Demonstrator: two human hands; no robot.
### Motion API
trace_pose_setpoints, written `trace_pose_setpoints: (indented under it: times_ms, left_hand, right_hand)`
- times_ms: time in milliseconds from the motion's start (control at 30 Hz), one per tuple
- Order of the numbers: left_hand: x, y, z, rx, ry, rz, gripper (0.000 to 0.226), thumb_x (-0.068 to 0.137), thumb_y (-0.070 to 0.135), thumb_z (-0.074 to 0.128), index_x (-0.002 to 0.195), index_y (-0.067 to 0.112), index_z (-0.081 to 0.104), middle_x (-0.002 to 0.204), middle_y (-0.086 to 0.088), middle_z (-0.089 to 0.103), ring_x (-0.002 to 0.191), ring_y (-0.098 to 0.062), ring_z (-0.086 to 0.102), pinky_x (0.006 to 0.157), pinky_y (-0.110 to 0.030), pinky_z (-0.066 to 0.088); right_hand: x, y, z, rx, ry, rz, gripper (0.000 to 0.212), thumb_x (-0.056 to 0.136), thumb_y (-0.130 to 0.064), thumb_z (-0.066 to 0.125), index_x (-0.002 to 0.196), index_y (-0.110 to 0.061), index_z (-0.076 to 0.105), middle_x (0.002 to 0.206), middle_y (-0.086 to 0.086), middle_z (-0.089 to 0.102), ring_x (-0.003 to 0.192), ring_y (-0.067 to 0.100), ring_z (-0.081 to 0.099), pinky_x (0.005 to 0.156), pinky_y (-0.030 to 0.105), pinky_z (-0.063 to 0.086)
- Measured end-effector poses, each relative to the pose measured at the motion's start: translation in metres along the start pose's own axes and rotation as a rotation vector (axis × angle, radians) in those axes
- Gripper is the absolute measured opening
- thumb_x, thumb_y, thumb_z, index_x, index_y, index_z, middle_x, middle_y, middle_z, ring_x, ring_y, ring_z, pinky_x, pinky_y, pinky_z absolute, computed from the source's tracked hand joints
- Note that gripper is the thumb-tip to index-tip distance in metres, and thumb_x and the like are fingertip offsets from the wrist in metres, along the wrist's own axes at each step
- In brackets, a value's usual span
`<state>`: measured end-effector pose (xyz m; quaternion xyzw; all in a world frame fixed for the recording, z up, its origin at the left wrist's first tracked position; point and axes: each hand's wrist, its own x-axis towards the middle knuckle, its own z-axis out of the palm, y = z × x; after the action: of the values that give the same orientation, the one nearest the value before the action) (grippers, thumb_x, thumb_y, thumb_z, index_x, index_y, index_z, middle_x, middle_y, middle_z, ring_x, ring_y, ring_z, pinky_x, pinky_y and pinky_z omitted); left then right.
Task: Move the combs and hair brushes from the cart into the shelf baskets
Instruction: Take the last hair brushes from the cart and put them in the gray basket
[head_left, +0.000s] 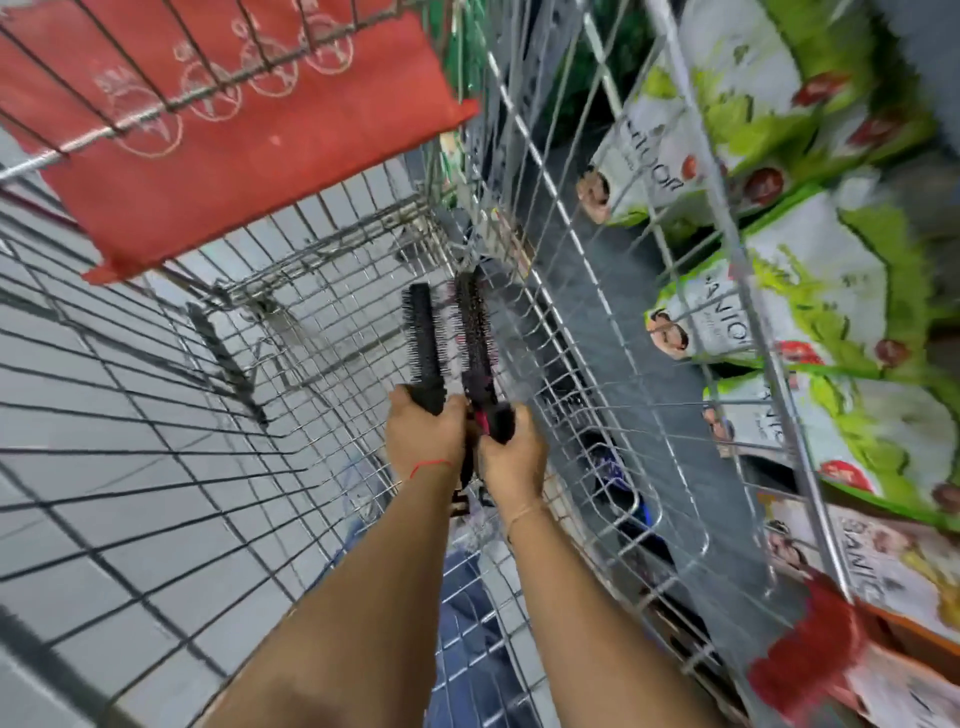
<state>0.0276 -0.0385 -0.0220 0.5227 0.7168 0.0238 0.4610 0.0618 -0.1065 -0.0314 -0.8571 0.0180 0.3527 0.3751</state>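
My left hand (423, 439) grips the handle of a black round hair brush (422, 338), its bristle head pointing away from me. My right hand (511, 460) grips a second round brush (475, 332), black with a pink part at the handle. Both brushes are held side by side above the wire shopping cart (291, 291). To the right runs a long wire shelf basket (587, 291); dark items lie in its near end, too blurred to name.
A red cloth bag (218, 135) hangs over the cart's far end. Green and white product boxes (810, 322) fill the shelves on the right behind the basket. Grey floor tiles show through the cart's mesh. The view is motion-blurred.
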Motion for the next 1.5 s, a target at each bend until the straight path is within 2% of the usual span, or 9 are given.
trace_pose_setpoints:
  times_ms: [200,367,533,733,967,1100,1267,1433,1500]
  left_hand:
    - [-0.061,0.059,-0.037,-0.354,-0.089,0.399,0.052,0.057,0.042,0.05,0.092,0.003,0.054,0.089,-0.024,0.064,0.086,-0.034,0.064,0.078,-0.043,0.05]
    - [-0.141,0.13,-0.073,-0.657,-0.353,0.851,0.036,0.062,0.04,0.054,0.095,0.028,0.06,0.08,0.008,0.063,0.071,0.013,0.056,0.076,-0.029,0.05]
    - [-0.278,0.191,-0.089,-0.68,-0.577,1.243,0.047,0.069,0.042,0.053,0.095,0.004,0.057,0.074,-0.002,0.058,0.072,-0.019,0.056,0.07,-0.039,0.049]
    - [-0.431,0.222,-0.072,-0.254,-0.878,1.416,0.062,0.077,0.055,0.051,0.109,0.002,0.054,0.102,-0.023,0.07,0.098,-0.035,0.065,0.081,-0.041,0.051]
    - [-0.496,0.243,-0.015,0.435,-1.007,1.205,0.073,0.091,0.056,0.037,0.134,-0.003,0.043,0.14,-0.024,0.048,0.128,-0.034,0.049,0.103,-0.035,0.04]
    - [-0.502,0.249,0.009,0.558,-1.158,1.143,0.028,0.097,0.017,0.046,0.074,0.005,0.057,0.099,-0.017,0.055,0.088,-0.027,0.051,0.074,-0.026,0.047]
    - [-0.49,0.247,0.032,0.744,-1.14,1.252,0.038,0.089,0.002,0.055,0.126,-0.005,0.054,0.128,-0.014,0.057,0.104,-0.019,0.052,0.084,-0.026,0.047]
    - [-0.473,0.249,0.042,0.475,-1.115,1.031,0.011,0.078,0.008,0.068,0.084,0.002,0.061,0.057,-0.011,0.056,0.038,-0.02,0.054,0.028,-0.014,0.038]
    - [-0.476,0.247,0.038,0.412,-1.237,0.909,0.013,0.084,0.008,0.059,0.071,0.006,0.056,0.04,-0.006,0.054,0.02,-0.013,0.049,0.026,-0.01,0.038]
  right_hand:
    - [-0.073,-0.059,-0.05,0.347,0.26,-0.341,0.03,0.074,-0.012,0.066,0.081,-0.036,0.05,0.084,-0.016,0.059,0.076,-0.013,0.06,0.071,-0.001,0.043]
    - [-0.144,-0.135,-0.123,0.608,0.557,-0.666,0.039,0.069,-0.001,0.067,0.083,-0.032,0.048,0.074,-0.018,0.06,0.07,-0.024,0.057,0.066,-0.005,0.041]
    - [-0.202,-0.16,-0.222,0.709,1.048,-0.838,0.022,0.066,-0.03,0.063,0.083,-0.035,0.051,0.08,-0.02,0.059,0.072,-0.022,0.055,0.069,-0.002,0.042]
    - [-0.249,-0.143,-0.355,0.73,1.427,-0.77,0.028,0.076,-0.017,0.068,0.103,-0.016,0.059,0.097,0.004,0.062,0.074,-0.023,0.055,0.073,0.002,0.044]
    - [-0.245,-0.08,-0.449,0.696,1.271,-0.285,0.042,0.084,-0.03,0.065,0.113,0.0,0.059,0.111,0.02,0.066,0.102,0.027,0.06,0.075,0.024,0.039]
    - [-0.234,-0.05,-0.482,0.606,1.065,-0.094,0.033,0.09,-0.019,0.054,0.113,0.003,0.059,0.117,0.024,0.063,0.101,0.03,0.057,0.077,0.026,0.036]
    - [-0.219,-0.031,-0.488,0.606,0.907,-0.051,0.033,0.093,-0.015,0.045,0.12,0.004,0.052,0.104,0.018,0.057,0.078,0.024,0.055,0.061,0.026,0.037]
    - [-0.215,-0.018,-0.487,0.838,0.879,-0.172,0.008,0.089,-0.01,0.052,0.094,-0.013,0.047,0.081,0.014,0.051,0.064,0.024,0.052,0.04,0.018,0.041]
    - [-0.219,-0.014,-0.488,1.068,0.753,-0.272,0.016,0.088,-0.006,0.052,0.098,-0.015,0.042,0.085,0.016,0.053,0.066,0.03,0.059,0.044,0.027,0.053]
